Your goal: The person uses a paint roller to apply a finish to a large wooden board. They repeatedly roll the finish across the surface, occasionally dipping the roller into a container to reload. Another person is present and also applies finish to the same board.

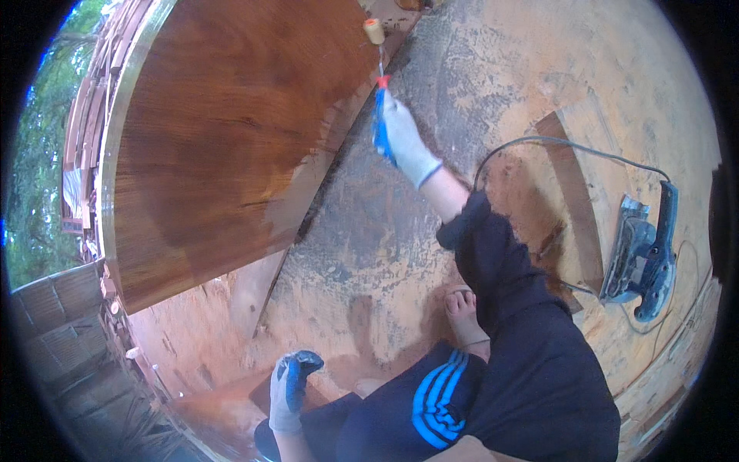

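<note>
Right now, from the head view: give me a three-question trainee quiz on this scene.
1. True or false: the gloved right hand holds the small foam paint roller with the blue handle.
2. What lies on the floor at the right? A) hammer B) blue electric sander with a cord C) bucket
3. Fill in: the roller head is at the far edge of the large reddish-brown stained wooden panel, and the gloved left hand holds ____.

Key: 1 true; 2 B; 3 nothing.

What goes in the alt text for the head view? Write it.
A gloved right hand holds a small paint roller at the edge of a large, glossy brown wooden panel. The gloved left hand hangs low, and a blue power sander lies on the stained floor.
</note>
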`<state>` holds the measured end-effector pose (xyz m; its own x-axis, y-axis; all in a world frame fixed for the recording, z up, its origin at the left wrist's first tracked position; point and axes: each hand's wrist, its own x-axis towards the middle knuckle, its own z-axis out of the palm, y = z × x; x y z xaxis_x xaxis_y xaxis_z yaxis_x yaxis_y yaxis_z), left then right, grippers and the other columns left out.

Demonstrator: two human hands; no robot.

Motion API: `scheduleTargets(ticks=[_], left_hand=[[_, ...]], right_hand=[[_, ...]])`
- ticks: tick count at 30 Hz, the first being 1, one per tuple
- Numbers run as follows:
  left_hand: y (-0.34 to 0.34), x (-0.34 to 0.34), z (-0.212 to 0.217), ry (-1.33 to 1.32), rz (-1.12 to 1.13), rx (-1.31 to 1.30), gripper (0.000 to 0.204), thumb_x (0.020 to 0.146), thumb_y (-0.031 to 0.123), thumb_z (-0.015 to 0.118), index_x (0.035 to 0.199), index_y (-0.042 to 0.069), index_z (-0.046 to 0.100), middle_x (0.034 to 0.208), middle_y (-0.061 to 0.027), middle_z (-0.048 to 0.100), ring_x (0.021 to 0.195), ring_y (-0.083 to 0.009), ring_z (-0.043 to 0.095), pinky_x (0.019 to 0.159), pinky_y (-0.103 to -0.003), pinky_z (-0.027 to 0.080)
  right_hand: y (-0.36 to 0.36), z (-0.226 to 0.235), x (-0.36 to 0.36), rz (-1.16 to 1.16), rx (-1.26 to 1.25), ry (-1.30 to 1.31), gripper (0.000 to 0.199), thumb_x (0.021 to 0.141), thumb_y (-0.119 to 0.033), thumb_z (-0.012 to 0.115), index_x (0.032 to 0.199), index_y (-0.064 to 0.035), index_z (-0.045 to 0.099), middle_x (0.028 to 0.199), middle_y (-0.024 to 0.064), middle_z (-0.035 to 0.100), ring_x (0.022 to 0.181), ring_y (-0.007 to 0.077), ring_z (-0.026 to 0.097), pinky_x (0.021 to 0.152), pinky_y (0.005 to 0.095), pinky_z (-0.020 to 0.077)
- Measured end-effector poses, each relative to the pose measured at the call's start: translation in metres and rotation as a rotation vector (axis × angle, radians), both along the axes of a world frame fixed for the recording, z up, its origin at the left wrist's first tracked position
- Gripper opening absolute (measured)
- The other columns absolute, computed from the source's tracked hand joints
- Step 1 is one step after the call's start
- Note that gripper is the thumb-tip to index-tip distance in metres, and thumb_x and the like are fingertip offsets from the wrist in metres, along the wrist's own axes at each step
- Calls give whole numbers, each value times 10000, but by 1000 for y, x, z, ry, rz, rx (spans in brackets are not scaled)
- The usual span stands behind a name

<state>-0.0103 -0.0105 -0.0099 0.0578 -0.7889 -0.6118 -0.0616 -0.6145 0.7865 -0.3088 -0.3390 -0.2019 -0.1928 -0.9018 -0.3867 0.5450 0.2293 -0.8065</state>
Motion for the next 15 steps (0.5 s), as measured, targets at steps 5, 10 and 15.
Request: scheduleTargets(ticks=[5, 10, 15], left_hand=[[0, 0, 0, 18, -25, -4, 303, 978, 271, 479, 1080, -1, 566, 1028, -136, 628, 956, -258, 624, 898, -427, 495], [1, -2, -1, 40, -25, -45, 305, 980, 274, 475, 1082, 0, 561, 1036, -137, 625, 957, -261, 622, 899, -429, 492], [2, 1, 3, -6, -2, -8, 305, 982, 270, 467, 1082, -1, 568, 1041, -139, 626, 964, -267, 621, 899, -437, 493]], right_hand=[[-5, -11, 0, -12, -33, -369, 464, 948, -566, 388, 702, -173, 397, 537, -11, 405, 388, 138, 404, 334, 302, 300], [19, -18, 17, 122, 232, -355, 433, 934, -563, 435, 698, -200, 422, 547, -22, 407, 396, 148, 412, 325, 286, 296], [3, -21, 3, 14, 80, -449, 434, 944, -551, 424, 685, -203, 426, 541, -33, 408, 394, 137, 403, 325, 273, 288]])
